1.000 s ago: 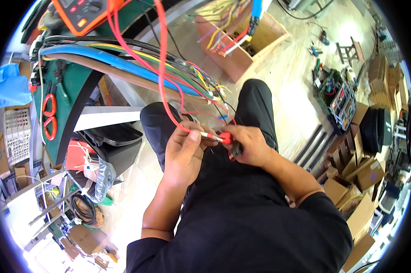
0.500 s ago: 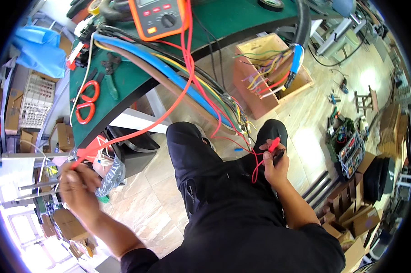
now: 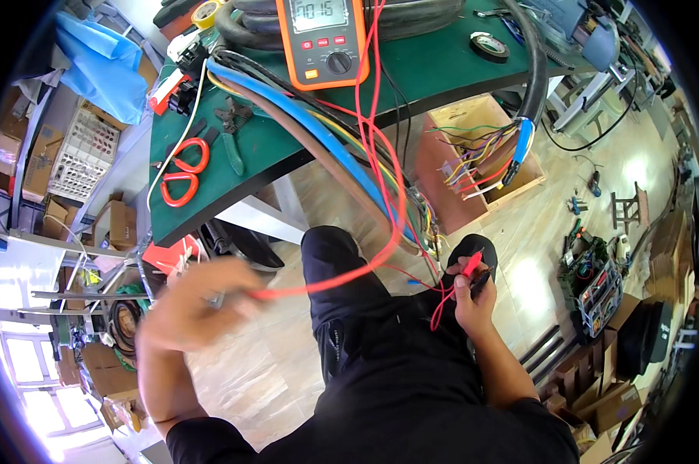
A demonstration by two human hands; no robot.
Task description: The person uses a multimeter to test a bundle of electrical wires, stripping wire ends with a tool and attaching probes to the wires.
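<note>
My left hand [image 3: 198,305], smeared by motion, is closed on a red test lead [image 3: 380,251] that curves down from the meter. The orange-framed handheld meter [image 3: 338,62] lies on the green table with its display lit. Over my right knee, my right hand [image 3: 477,298] is closed around a red alligator clip [image 3: 473,263] and a black one [image 3: 480,282], with thin red wire looping below. Between the table edge and my knees hangs a thick cable bundle, its blue cable [image 3: 318,127] beside a brown one [image 3: 287,124]; several thin wire ends [image 3: 433,224] cluster at its tip, near my right hand.
Red-handled scissors [image 3: 181,189] and green pliers [image 3: 232,147] lie on the green table [image 3: 427,77], beside black tape [image 3: 489,47]. A wooden box [image 3: 477,166] with bundled wires stands on the floor. Further right are a tool bag [image 3: 593,278] and cardboard boxes [image 3: 608,394].
My left hand has swung right and closer to my lap, bringing the red lead across my left knee. The view has shifted, so more of the table and meter shows. My right hand keeps its grip.
</note>
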